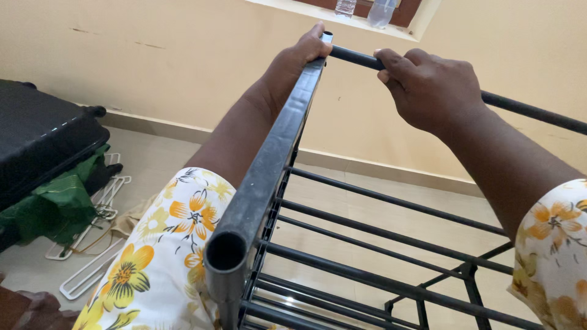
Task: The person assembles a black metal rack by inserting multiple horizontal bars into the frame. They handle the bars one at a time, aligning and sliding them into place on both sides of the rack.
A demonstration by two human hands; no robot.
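Black metal shelf rack [275, 159]: left hand [302, 52] curled over its far corner; right hand [431, 85] beside, fist wrapped around its top rod [526, 110].

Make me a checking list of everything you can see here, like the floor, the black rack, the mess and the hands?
Surface: pale tiled floor, seen through and beside the rack.
Job's things: black metal rack with an open tube end near the camera and thin cross bars lower down.
Clutter: white hangers on the floor, green cloth under a black suitcase.
Grippers: left hand grips the rack's far corner; right hand is closed round the black rod.
Cables: nothing seen.
Surroundings: cream wall, and two clear bottles on the window ledge up top.
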